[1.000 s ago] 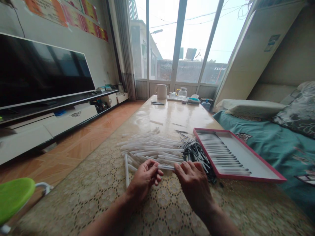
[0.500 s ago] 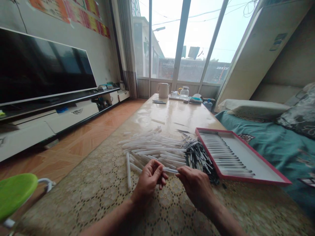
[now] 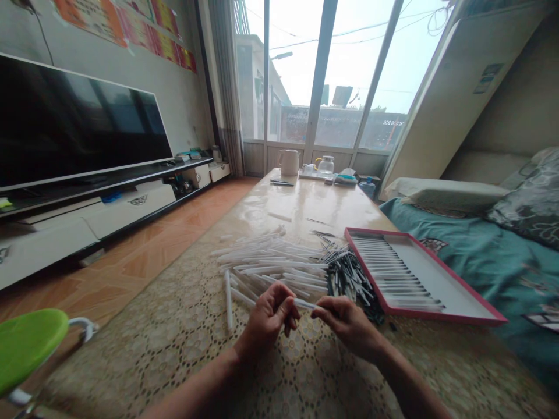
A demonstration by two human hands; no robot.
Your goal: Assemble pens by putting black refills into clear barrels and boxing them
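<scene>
Both my hands meet over the near part of the table on one slim white pen-like tube [image 3: 304,304], held nearly level. My left hand [image 3: 271,317] pinches its left end between thumb and fingers, and my right hand [image 3: 347,325] grips the right end. Whether anything sits inside the tube is hard to make out. Just beyond my left hand lies a loose pile of white tubes [image 3: 266,262]. Behind my right hand is a heap of thin dark-and-white sticks [image 3: 349,276]. To the right, a pink-rimmed shallow box [image 3: 437,267] holds a row of white tubes with dark ends [image 3: 391,270].
A patterned cover lies on the long table [image 3: 183,349]. At its far end stand a kettle [image 3: 289,163] and a glass jug [image 3: 325,166]. A green stool [image 3: 32,343] is at the left, a teal-covered bed or sofa [image 3: 524,273] at the right.
My right hand has shifted slightly, its fingers now curled lower around the tube's end. The view has moved a little; both hands still grip the tube.
</scene>
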